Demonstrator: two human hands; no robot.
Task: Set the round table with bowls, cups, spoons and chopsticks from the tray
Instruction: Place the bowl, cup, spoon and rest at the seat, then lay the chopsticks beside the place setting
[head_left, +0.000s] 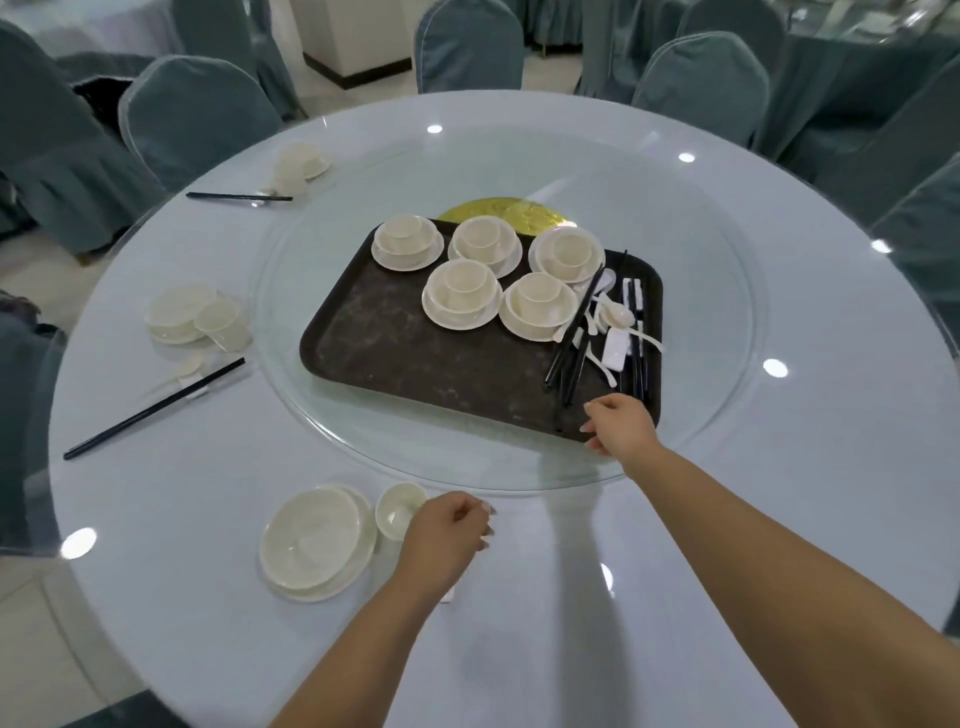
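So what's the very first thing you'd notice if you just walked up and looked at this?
Most likely the dark tray in the middle of the glass turntable, carrying five stacks of white bowls with black chopsticks and spoons heaped at its right end. Next, the two bare arms: the right hand reaches to the tray's near corner, and the left hand hovers by a small cup next to a plate at the nearest place setting.
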